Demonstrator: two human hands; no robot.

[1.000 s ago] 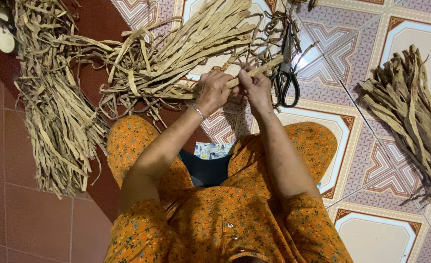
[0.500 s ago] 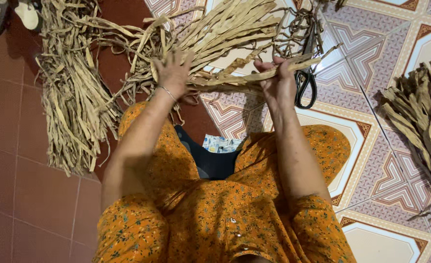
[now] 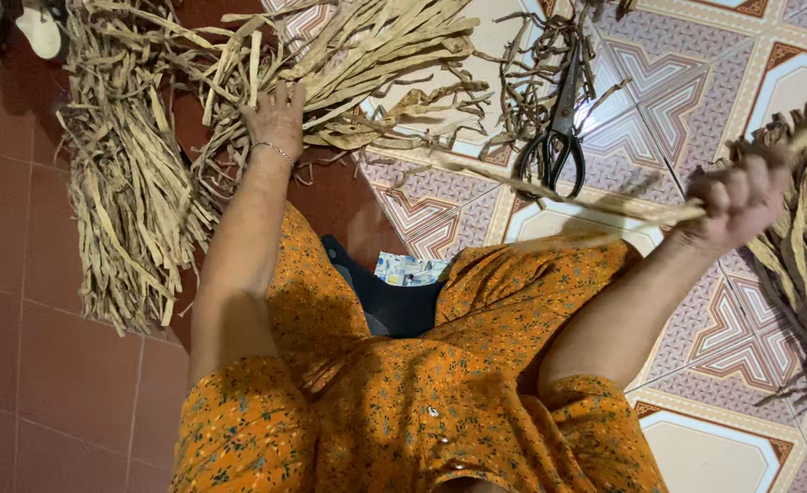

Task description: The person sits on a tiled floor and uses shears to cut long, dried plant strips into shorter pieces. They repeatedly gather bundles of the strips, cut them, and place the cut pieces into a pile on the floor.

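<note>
I sit on the floor in an orange flowered dress. My left hand (image 3: 276, 117), with a thin bracelet on the wrist, rests palm down with fingers spread on a heap of pale dried leaf strips (image 3: 367, 64) in front of me. My right hand (image 3: 737, 203) is swung out to the right, closed around a long tan strip (image 3: 550, 192) that stretches blurred back toward the middle. Its far end reaches the pile of darker strips (image 3: 805, 265) at the right.
Black scissors (image 3: 559, 151) lie on the patterned tiles among thin curled scraps (image 3: 536, 55). A long bundle of strips (image 3: 120, 183) lies on the red tiles at left. Sandals (image 3: 11, 27) sit in the top left corner.
Both hands were together at the centre holding one strip. Now the right hand has carried the strip far right, and the left hand has gone up left onto the heap.
</note>
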